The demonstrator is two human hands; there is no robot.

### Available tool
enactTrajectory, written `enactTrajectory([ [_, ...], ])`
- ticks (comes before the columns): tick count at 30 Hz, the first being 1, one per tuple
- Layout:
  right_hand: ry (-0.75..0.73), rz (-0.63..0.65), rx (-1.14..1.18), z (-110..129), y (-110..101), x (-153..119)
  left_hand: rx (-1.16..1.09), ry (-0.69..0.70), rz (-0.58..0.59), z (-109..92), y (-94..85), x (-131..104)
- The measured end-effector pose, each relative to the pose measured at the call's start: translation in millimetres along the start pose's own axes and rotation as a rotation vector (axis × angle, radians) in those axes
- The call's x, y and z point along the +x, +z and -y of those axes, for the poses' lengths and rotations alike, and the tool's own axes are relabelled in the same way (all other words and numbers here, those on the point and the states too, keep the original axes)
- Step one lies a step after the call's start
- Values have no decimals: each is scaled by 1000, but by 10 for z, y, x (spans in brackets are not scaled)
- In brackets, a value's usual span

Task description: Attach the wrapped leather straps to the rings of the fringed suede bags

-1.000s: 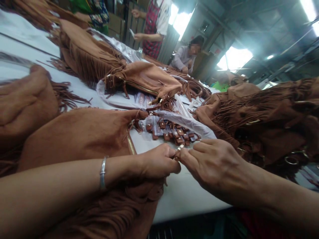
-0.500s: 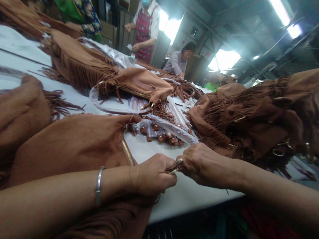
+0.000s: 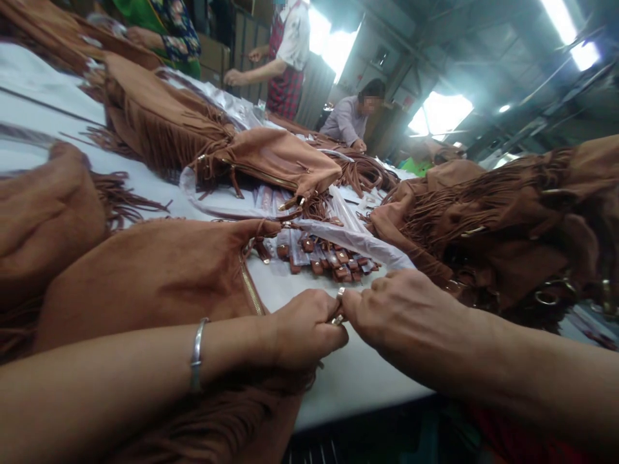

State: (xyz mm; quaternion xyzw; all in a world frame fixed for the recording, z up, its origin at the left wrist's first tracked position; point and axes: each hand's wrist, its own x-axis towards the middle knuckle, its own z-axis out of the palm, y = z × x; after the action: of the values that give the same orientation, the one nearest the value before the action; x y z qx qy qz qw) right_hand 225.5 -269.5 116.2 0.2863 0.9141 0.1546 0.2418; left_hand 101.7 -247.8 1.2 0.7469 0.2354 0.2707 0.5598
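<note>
Close together above the front of the table, my left hand (image 3: 307, 328) and my right hand (image 3: 391, 309) are both closed in a pinch on gold metal hardware (image 3: 337, 318) between them. It looks like a clasp and a ring, mostly hidden by my fingers. A strap in clear plastic film (image 3: 358, 243) runs from the bag's far end to behind my right hand. Under my left forearm lies the brown suede fringed bag (image 3: 155, 277), its gold zipper (image 3: 251, 290) partly showing. My left wrist wears a silver bangle (image 3: 196, 354).
Wrapped straps with brown leather ends (image 3: 333, 261) lie behind my hands. Another fringed bag (image 3: 280, 158) rests farther back, and a heap of bags (image 3: 507, 225) fills the right side. Several people stand beyond the white table (image 3: 358, 380), one in a checked apron (image 3: 285, 90).
The gold hardware has turned between my fingers, and my right hand sits nearer and more over it. The person in the checked apron has turned and stretched an arm to the left.
</note>
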Motion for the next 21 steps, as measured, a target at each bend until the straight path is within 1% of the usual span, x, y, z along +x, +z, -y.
enactTrajectory([
  [2,27,20,99,-47,49,-16,8,26,-12,14,27,-27],
  [3,32,56,139,-70,61,-20,7,18,2,17,40,-39],
  [7,-26,276,258,-165,8,26,-105,-41,103,4,53,-59],
  [9,-74,326,307,-230,-46,60,-191,-53,179,-18,12,-47],
  [11,-70,290,319,-311,-103,60,-224,-77,233,-59,-58,-37],
  [12,-44,254,315,-352,-131,39,-216,-93,234,-89,-95,-41],
  [15,57,129,289,-445,-187,-91,-146,-135,135,-195,-154,-139],
  [16,63,97,285,-456,-187,-140,-114,-153,118,-227,-143,-200],
  [18,44,30,269,-443,-144,-219,-25,-213,143,-271,-71,-341],
  [20,11,-38,251,-403,-54,-264,103,-298,165,-294,32,-451],
  [21,-1,-72,249,-383,0,-281,171,-330,143,-305,72,-480],
])
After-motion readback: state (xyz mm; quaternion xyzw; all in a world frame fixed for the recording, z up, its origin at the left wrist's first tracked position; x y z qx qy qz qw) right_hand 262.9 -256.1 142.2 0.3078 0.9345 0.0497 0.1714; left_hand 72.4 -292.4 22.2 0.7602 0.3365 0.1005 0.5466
